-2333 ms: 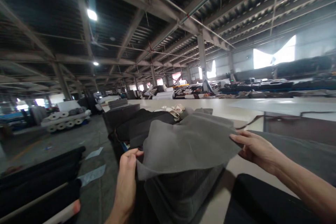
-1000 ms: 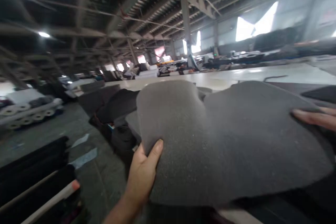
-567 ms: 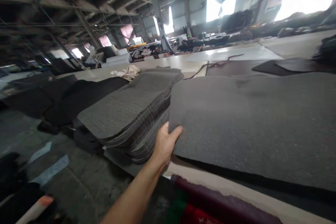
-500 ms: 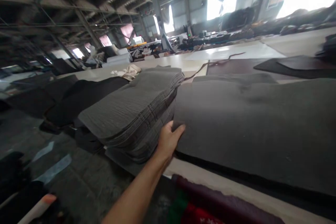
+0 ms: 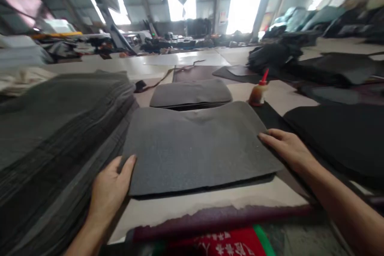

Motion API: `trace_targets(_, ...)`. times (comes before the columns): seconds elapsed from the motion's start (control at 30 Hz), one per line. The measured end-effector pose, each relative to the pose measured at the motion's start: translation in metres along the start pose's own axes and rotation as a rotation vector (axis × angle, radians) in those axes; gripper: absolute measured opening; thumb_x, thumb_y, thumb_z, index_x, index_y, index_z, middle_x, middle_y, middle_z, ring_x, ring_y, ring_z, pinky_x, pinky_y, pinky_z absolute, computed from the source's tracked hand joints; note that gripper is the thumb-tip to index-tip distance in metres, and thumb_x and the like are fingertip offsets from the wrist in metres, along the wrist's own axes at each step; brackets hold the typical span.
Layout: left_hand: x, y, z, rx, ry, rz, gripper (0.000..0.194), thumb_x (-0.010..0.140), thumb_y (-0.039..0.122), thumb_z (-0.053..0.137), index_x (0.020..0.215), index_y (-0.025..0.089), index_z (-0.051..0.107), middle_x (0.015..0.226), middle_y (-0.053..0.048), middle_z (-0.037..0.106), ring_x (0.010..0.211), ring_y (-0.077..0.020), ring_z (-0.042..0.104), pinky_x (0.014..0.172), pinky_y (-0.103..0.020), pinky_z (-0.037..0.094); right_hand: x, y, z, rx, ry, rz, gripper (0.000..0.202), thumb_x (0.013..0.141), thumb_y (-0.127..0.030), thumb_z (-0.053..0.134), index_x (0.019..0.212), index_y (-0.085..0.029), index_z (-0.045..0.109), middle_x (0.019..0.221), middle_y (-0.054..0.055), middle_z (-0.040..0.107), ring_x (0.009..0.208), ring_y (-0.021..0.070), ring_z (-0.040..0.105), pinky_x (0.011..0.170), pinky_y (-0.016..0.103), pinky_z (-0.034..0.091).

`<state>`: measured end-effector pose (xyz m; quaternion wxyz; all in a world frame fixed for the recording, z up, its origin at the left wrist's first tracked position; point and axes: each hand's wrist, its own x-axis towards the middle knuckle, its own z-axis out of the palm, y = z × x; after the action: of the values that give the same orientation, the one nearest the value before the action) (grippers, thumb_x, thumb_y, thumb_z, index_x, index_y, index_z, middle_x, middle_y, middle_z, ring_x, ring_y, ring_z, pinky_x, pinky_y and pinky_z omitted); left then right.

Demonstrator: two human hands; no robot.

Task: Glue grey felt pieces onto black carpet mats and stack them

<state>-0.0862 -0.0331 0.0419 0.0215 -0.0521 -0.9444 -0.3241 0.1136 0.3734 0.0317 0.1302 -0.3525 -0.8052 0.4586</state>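
Observation:
A dark grey flat sheet (image 5: pixel 195 148) with rounded far corners lies in front of me above the table. My left hand (image 5: pixel 112 182) pinches its left edge, thumb on top and the other fingers largely hidden below. On the opposite edge, my right hand (image 5: pixel 283 146) holds the sheet the same way, its thumb and a finger showing at the rim. A dark layer shows under the sheet's near edge. Just beyond it lies a smaller-looking stack of similar grey pieces (image 5: pixel 192 93). To my left hand's left rises a thick pile of grey sheets (image 5: pixel 60 108).
A bottle with a red nozzle (image 5: pixel 258 90) stands behind my right hand. Black sheets (image 5: pixel 342 136) lie at the right, and a dark bundle (image 5: pixel 273 58) sits farther back. A ragged maroon covering (image 5: pixel 222 217) hangs along the table's near edge, above red cloth with white characters.
My view has turned right. My right hand has come into view on the sheet's right edge, and the sheet now lies squarely before me. My left hand still grips its left edge.

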Motion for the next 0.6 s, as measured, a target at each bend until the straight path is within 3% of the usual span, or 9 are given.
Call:
trace_targets(0.13,0.005,0.006,-0.002,0.099,-0.036,-0.164,0.038,0.087,0.053,0.055,0.103,0.021,0.069,0.084,-0.001,0.074,0.093,-0.0292,0.067,0.072,-0.028,0.045,0.005,0.002,0.007,0.027,0.001,-0.059,0.039,0.081,-0.057,0.063,0.078,-0.019,0.065,0.063,0.0,0.059,0.053,0.0153,0.053,0.045,0.024,0.035)
trace_targets(0.3,0.007,0.005,-0.002,0.145,-0.054,-0.181,0.032,0.084,0.055,0.055,0.092,0.029,0.07,0.072,0.005,0.072,0.078,-0.0271,0.066,0.065,-0.029,0.044,0.002,0.007,0.007,-0.192,0.033,-0.136,0.037,0.083,-0.053,0.059,0.067,-0.02,0.06,0.06,-0.001,0.056,0.055,0.0145,0.051,0.047,0.024,0.033)
trace_targets(0.5,0.009,-0.016,0.002,0.253,-0.053,-0.192,0.032,0.083,0.061,0.055,0.089,0.03,0.065,0.051,0.008,0.057,0.06,-0.0227,0.056,0.063,-0.028,0.042,-0.002,0.023,0.013,-0.287,0.048,-0.212,0.035,0.087,-0.052,0.056,0.07,-0.021,0.059,0.064,-0.001,0.059,0.06,0.0155,0.055,0.052,0.025,0.034)
trace_targets(0.6,0.013,-0.03,0.006,0.261,-0.049,-0.184,0.031,0.083,0.061,0.057,0.089,0.03,0.061,0.05,0.009,0.055,0.056,-0.0205,0.051,0.062,-0.026,0.041,-0.004,0.029,0.016,-0.324,0.052,-0.252,0.034,0.089,-0.051,0.055,0.073,-0.021,0.061,0.066,-0.001,0.061,0.061,0.0161,0.056,0.054,0.026,0.035)
